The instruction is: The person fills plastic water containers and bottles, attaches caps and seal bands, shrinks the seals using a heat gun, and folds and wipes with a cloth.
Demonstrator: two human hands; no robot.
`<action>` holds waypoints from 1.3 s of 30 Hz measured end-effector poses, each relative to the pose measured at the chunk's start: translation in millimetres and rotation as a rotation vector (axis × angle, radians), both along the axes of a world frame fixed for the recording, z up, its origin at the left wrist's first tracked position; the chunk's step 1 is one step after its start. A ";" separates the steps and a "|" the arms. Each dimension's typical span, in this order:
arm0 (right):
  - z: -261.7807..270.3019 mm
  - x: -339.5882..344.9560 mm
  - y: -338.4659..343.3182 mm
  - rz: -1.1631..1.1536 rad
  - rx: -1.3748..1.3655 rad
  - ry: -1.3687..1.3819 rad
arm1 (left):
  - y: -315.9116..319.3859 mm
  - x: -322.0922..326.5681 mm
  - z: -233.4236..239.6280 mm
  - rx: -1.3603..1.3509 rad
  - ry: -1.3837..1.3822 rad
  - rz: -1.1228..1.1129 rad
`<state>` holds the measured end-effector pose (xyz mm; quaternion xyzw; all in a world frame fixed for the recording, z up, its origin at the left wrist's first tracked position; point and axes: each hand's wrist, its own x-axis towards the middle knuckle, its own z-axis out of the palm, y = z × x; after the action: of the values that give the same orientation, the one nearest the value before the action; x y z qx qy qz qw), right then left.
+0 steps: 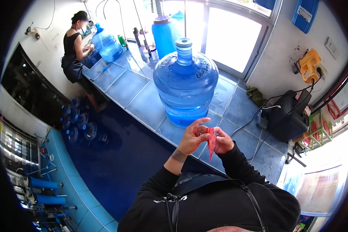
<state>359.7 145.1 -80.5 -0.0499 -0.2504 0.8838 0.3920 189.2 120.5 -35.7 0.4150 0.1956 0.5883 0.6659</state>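
Observation:
In front of my chest, both hands hold a thin red-and-white printed plastic piece [211, 144], probably a seal sleeve, hanging to a narrow point. My left hand [192, 139] pinches its upper left side between thumb and fingers, with the index finger raised. The fingers of my right hand [224, 142] grip the opposite side. Just beyond my hands, a large blue water jug [186, 84] stands upright on the tiled counter [142, 94]. Its neck shows no cap, droplets cover its shoulder, and a little water appears low inside.
Another person [72, 52] works at the counter's far left beside a second blue jug [106, 43]. A blue drum [165, 37] stands near the window. A black case [288, 116] and cables occupy the right end. Several jugs [92, 132] stand on the dark blue floor.

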 end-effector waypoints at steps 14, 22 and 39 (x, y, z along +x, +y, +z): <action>87.2 -105.1 41.9 -0.395 0.301 -0.045 | 72.0 -118.3 74.2 0.181 0.024 -0.381; 222.5 -91.4 189.0 -0.555 1.044 -0.768 | 155.8 -142.1 150.0 0.426 0.323 -0.031; 249.3 -81.7 257.3 -0.541 0.833 -1.538 | 224.4 -134.4 148.9 0.649 0.787 0.366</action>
<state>278.0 402.3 168.8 -0.5361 -0.7208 0.3234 0.2973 54.7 344.9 113.1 0.7475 0.3073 0.5251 0.2667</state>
